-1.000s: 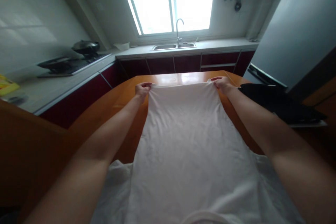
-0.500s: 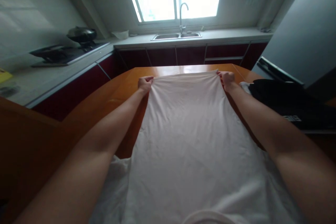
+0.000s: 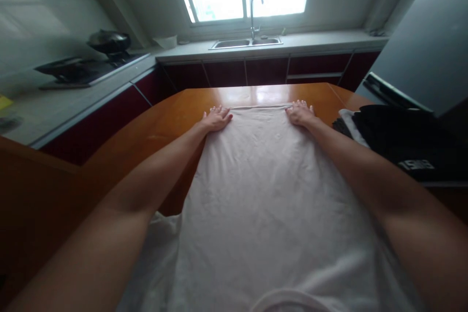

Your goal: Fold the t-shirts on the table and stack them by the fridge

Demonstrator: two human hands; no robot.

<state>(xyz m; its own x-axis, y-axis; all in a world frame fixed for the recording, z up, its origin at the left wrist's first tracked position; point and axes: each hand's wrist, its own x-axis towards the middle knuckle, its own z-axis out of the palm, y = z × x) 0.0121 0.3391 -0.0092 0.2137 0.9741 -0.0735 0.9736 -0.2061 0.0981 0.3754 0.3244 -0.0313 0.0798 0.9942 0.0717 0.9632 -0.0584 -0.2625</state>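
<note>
A white T-shirt lies spread over the wooden table, its hem at the far end and its neckline at the bottom of the view. My left hand rests open on the shirt's far left corner, fingers spread and pointing away. On the far right corner, my right hand also lies flat with its fingers apart. Both palms touch the cloth. The left sleeve shows below my left forearm; my right forearm hides much of the shirt's right edge.
Folded dark clothes are stacked on the right, beside a grey fridge-like panel. Beyond the table are a counter with a sink and tap. A stove with a wok stands at the left.
Both hands have let go of the hem corners and now lie flat on them, slightly closer together. The hem has come down onto the table. The view has tilted down a little.
</note>
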